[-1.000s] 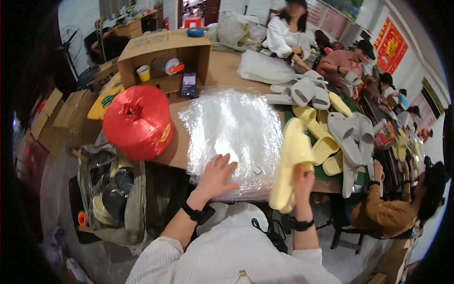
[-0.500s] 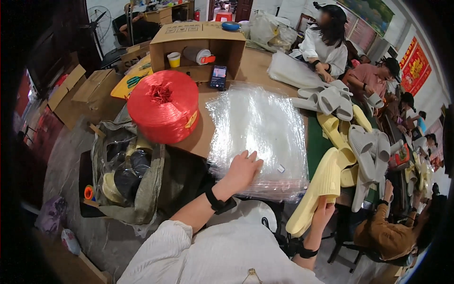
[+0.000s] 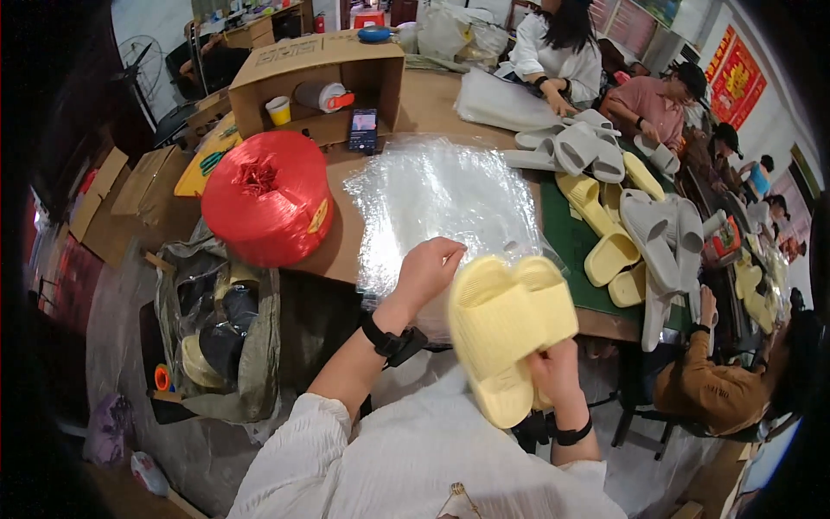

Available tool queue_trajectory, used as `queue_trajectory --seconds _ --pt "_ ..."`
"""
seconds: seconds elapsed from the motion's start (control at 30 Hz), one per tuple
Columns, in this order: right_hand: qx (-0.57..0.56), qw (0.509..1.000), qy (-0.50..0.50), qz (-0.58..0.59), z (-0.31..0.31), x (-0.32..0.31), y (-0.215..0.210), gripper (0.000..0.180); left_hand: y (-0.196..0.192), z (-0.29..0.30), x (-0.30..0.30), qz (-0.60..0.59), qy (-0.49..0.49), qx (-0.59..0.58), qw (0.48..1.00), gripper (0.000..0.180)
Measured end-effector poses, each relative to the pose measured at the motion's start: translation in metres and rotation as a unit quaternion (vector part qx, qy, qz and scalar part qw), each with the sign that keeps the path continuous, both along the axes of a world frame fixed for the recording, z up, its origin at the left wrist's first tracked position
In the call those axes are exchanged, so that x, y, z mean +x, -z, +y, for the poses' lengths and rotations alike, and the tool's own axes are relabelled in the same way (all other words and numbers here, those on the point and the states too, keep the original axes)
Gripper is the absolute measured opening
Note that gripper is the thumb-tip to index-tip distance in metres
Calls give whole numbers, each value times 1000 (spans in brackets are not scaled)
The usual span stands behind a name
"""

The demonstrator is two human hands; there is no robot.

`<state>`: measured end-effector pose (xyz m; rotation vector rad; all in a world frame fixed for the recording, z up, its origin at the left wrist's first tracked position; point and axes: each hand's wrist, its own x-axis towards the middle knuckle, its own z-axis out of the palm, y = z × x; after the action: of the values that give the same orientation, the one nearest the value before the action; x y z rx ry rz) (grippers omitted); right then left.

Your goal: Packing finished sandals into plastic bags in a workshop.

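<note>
A pair of pale yellow slippers (image 3: 510,322) hangs in front of me, ribbed soles and wide straps showing, one slipper overlapping the other. My right hand (image 3: 555,370) is closed on the pair from the right side, its fingers partly hidden behind the slippers. Over the left part of a stack of clear plastic bags (image 3: 454,195) is my left hand (image 3: 430,275), its fingers drawn together in a pinch. Whether a bag's edge is between them cannot be made out. The slippers cover the near right corner of the stack.
Left of the bags stands a big red roll of plastic twine (image 3: 266,199). Behind are an open cardboard box (image 3: 316,69) and a phone (image 3: 363,130). More yellow slippers (image 3: 609,246) and grey slippers (image 3: 653,229) lie to the right. A sack (image 3: 251,372) sits lower left. Other people work along the right.
My right hand has brought the yellow slippers left and up, over the bags' near corner, and they now face me. My left hand's fingers, spread on the bags before, have come together.
</note>
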<state>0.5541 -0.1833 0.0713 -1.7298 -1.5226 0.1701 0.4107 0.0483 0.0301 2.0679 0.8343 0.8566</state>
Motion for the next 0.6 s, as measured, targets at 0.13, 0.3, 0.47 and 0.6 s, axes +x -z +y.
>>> queue_trajectory --seconds 0.13,0.3,0.47,0.6 --pt "-90 991 -3 -96 5 9 22 26 9 3 1 -24 44 -5 999 25" --pt "-104 981 69 -150 8 15 30 32 7 0 0 -37 50 3 998 26" --pt "-154 972 76 -163 18 16 31 35 -10 -15 1 -4 28 99 995 27" --pt "-134 987 43 -76 39 18 50 36 -21 -36 11 12 84 190 978 27"
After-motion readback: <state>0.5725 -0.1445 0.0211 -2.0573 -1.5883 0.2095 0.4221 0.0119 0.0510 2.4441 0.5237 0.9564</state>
